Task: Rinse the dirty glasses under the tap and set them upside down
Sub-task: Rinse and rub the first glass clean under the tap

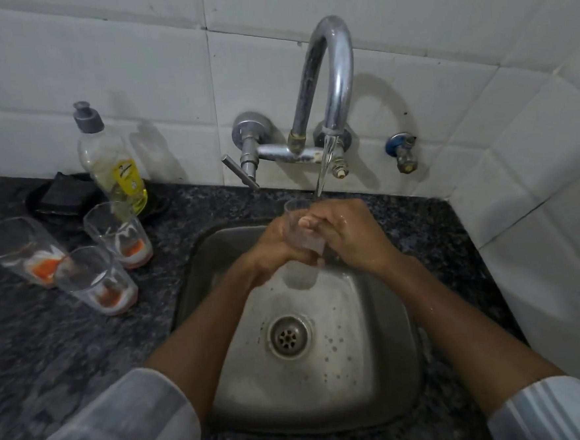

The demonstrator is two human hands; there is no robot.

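A clear glass [304,234] stands upright over the sink under the running stream from the curved chrome tap [331,76]. My left hand [276,246] grips its left side. My right hand [349,231] wraps its right side, with fingers curled over the rim into the glass. Three dirty glasses with orange residue stand upright on the counter to the left: one at the far left [19,252], one nearer me [95,279], one beside the soap bottle [120,237].
A steel sink [384,316] with a round drain [287,336] is set in a dark speckled counter [50,339]. A dish soap bottle [113,163] and a dark cloth [64,196] stand by the tiled wall. A lever handle [240,171] and a small valve [402,151] project from it.
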